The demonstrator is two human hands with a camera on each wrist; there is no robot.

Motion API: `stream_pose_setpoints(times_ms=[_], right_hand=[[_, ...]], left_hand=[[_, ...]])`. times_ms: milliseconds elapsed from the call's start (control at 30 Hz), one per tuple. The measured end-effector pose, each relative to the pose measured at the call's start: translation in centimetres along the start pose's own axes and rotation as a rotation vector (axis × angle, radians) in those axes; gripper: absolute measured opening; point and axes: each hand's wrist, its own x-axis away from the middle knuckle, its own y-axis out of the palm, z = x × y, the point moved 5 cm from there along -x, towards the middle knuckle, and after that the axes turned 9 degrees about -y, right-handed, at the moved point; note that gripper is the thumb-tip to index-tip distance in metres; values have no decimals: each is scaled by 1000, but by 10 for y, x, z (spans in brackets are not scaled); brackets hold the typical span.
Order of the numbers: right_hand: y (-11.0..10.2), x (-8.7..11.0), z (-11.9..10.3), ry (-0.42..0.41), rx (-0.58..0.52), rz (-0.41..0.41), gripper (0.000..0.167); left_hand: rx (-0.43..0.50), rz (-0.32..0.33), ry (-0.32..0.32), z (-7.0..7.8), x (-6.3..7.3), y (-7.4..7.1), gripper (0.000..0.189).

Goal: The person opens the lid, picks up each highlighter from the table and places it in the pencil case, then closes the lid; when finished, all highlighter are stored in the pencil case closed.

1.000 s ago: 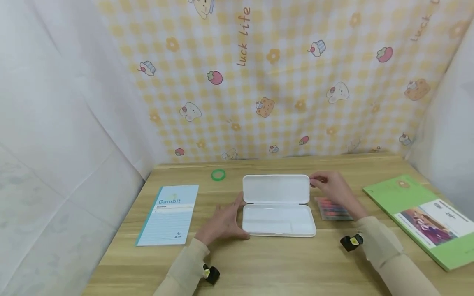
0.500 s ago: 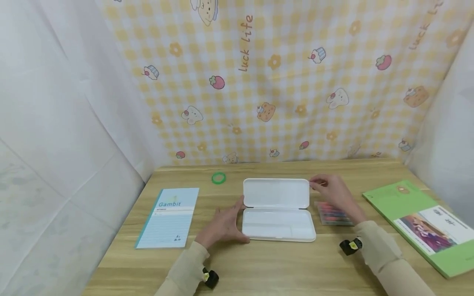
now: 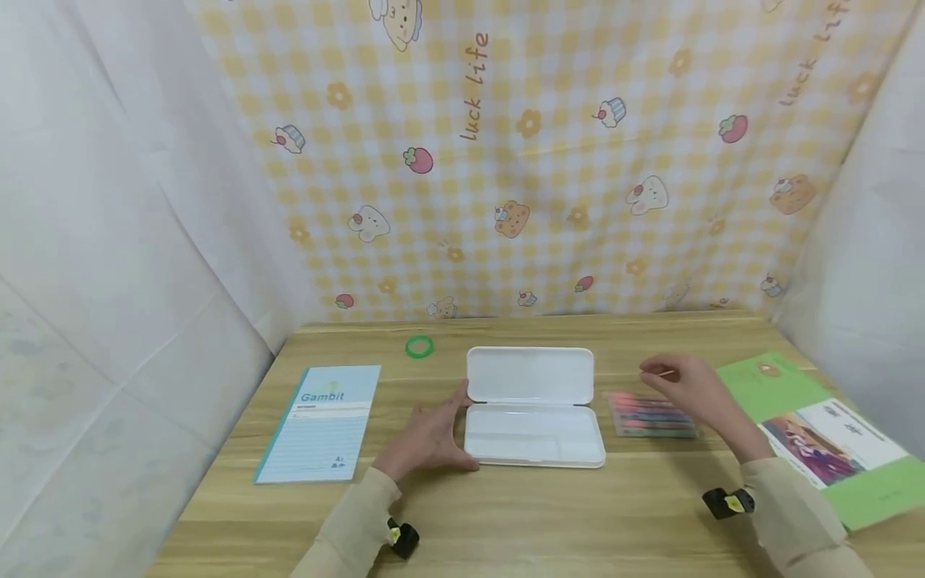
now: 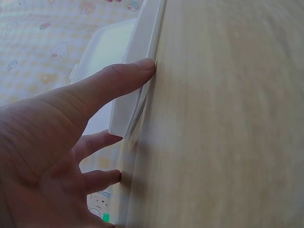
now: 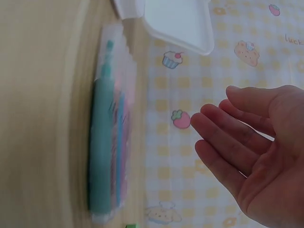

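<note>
A white pencil case (image 3: 531, 433) lies with its lid (image 3: 530, 375) raised on the table; its shallow tray shows only white plastic. My left hand (image 3: 428, 437) spans its left end. In the left wrist view, the thumb (image 4: 121, 78) presses the front wall and a fingertip touches the corner. My right hand (image 3: 686, 389) hovers above a clear pack of coloured pens (image 3: 650, 416), right of the case. In the right wrist view, that hand (image 5: 247, 147) has loosely bent fingers and holds nothing, apart from the pens (image 5: 102, 142).
A light blue notebook (image 3: 318, 425) lies to the left. A green ring, like a tape roll (image 3: 419, 347), is behind the case's left end. A green book with a picture cover (image 3: 817, 441) lies at the right. A patterned cloth (image 3: 535, 177) hangs behind the table (image 3: 520, 522).
My right hand has left the right edge of the lid and moved right, over the pens. My left hand stays at the case's left end. The head view has shifted slightly.
</note>
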Motion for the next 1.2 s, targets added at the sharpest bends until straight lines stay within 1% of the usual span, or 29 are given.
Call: stream_pose_setpoints(times_ms=[133, 233, 367, 433, 533, 600, 700, 800, 900, 1000, 1133, 1200], right_hand=[[-4, 14, 8, 14, 3, -16, 25], [-5, 20, 12, 13, 28, -27, 25], [-3, 24, 18, -17, 74, -61, 23], [-1, 27, 21, -38, 82, -85, 20], [-2, 35, 26, -60, 65, -115, 16], [-4, 44, 31, -45, 57, -128, 16], [-5, 58, 41, 9, 44, -139, 18], [-4, 66, 49, 41, 23, -141, 23], [-1, 69, 53, 44, -11, -139, 26], [-1, 70, 56, 61, -44, -146, 23], [-2, 72, 60, 100, -53, -158, 18], [-3, 73, 61, 97, -48, -159, 18]], left_hand=[[13, -1, 10, 0, 0, 0, 128], [19, 8, 10, 0, 2, -3, 128], [11, 26, 0, -2, 2, -7, 128], [10, 29, -10, -3, 2, -8, 128], [8, 19, -17, -4, 1, -7, 129], [8, 12, -9, -3, 0, -5, 129], [7, 8, 1, -1, -2, -3, 129], [-4, 18, -3, 0, -2, -6, 129], [-17, 26, -7, 0, -3, -7, 129], [-17, 26, -5, 0, -3, -6, 129], [-6, 19, -8, 0, -4, -4, 130], [-3, 20, -10, 1, -5, -2, 131]])
